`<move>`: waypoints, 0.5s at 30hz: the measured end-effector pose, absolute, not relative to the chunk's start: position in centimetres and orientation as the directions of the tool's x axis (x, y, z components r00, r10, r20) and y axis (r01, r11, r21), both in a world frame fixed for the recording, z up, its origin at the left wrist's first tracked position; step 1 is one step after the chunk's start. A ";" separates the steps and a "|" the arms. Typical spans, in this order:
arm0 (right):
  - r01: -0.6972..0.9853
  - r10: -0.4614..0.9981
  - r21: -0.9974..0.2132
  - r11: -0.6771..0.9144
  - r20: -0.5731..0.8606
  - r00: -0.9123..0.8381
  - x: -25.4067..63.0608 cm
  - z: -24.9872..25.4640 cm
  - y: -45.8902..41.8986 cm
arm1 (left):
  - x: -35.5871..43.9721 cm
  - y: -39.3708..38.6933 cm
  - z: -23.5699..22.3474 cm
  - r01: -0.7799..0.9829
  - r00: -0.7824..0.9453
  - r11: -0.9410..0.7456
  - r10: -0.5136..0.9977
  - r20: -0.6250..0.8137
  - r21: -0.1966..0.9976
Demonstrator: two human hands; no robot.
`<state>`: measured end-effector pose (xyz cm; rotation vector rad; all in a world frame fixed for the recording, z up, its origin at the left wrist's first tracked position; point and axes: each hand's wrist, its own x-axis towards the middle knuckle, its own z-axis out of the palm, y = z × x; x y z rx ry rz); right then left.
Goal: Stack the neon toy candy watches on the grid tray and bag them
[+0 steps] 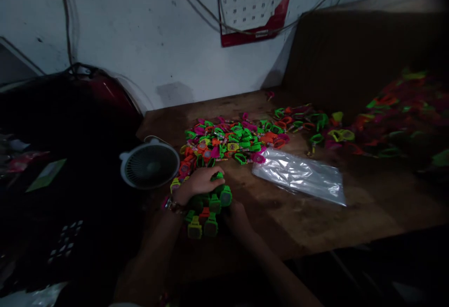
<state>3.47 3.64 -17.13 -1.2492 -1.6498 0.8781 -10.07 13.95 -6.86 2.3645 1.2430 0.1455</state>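
Neon toy watches in green, yellow and orange are bunched at the table's front edge. My left hand, with a bracelet on its wrist, reaches over this bunch from the left. Its fingers curl round a green toy watch. My right hand is at the bunch's right side, close to another green watch; its fingers are in shadow and cannot be made out. A yellow watch and a green watch lie face up nearest me.
A small round fan stands left of the hands. Behind them spreads a pile of toy watches, with a larger heap at the right. Clear plastic bags lie on the wooden table. A calendar hangs on the wall.
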 end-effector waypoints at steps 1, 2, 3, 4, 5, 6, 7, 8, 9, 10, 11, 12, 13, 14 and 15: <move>0.361 0.967 -0.898 0.251 0.217 -0.135 3.5 -17.0 3.7 | -10.1 13.7 -6.6 0.764 0.568 -0.480 0.818 -0.095 0.431; 0.367 0.967 -0.896 0.249 0.212 -0.138 3.6 -16.8 3.8 | -10.2 13.4 -6.2 0.777 0.545 -0.473 0.836 -0.067 0.415; 0.374 0.968 -0.895 0.245 0.206 -0.141 3.6 -16.6 3.8 | -10.3 12.8 -5.9 0.792 0.518 -0.465 0.855 -0.032 0.396; 0.378 0.970 -0.895 0.238 0.199 -0.141 3.6 -16.4 3.8 | -10.3 12.1 -5.6 0.805 0.493 -0.458 0.870 0.006 0.377; 0.382 0.971 -0.894 0.233 0.190 -0.146 3.6 -16.3 3.8 | -10.3 11.2 -5.4 0.815 0.472 -0.455 0.881 0.044 0.358; 0.386 0.972 -0.894 0.226 0.181 -0.150 3.5 -16.2 3.8 | -10.2 10.1 -5.3 0.824 0.454 -0.452 0.887 0.078 0.342; 0.389 0.974 -0.896 0.215 0.171 -0.145 3.4 -16.1 3.7 | -10.1 8.9 -5.3 0.831 0.440 -0.449 0.892 0.106 0.329; 0.389 0.978 -0.899 0.202 0.160 -0.137 3.2 -16.0 3.6 | -9.9 7.7 -5.6 0.839 0.426 -0.445 0.895 0.128 0.314; 0.389 0.981 -0.902 0.186 0.149 -0.124 3.1 -16.0 3.5 | -9.8 6.4 -6.0 0.852 0.408 -0.434 0.901 0.149 0.294; 0.387 0.984 -0.906 0.174 0.142 -0.110 2.9 -16.0 3.4 | -9.6 5.3 -6.4 0.866 0.388 -0.422 0.905 0.172 0.266; 0.383 0.986 -0.909 0.164 0.137 -0.099 2.7 -16.1 3.3 | -9.5 4.3 -7.0 0.884 0.366 -0.408 0.908 0.205 0.228; 0.382 0.987 -0.911 0.158 0.134 -0.090 2.6 -16.1 3.2 | -9.4 3.4 -7.6 0.898 0.344 -0.394 0.906 0.246 0.194; 0.385 0.987 -0.909 0.160 0.135 -0.092 2.5 -16.1 3.1 | -9.3 2.7 -8.1 0.907 0.327 -0.384 0.900 0.288 0.170; 0.395 0.985 -0.903 0.167 0.140 -0.097 2.4 -16.2 3.0 | -9.3 2.3 -8.6 0.912 0.315 -0.379 0.891 0.326 0.156; 0.414 0.984 -0.893 0.175 0.146 -0.100 2.3 -16.3 3.0 | -9.3 2.0 -8.9 0.912 0.306 -0.380 0.882 0.358 0.156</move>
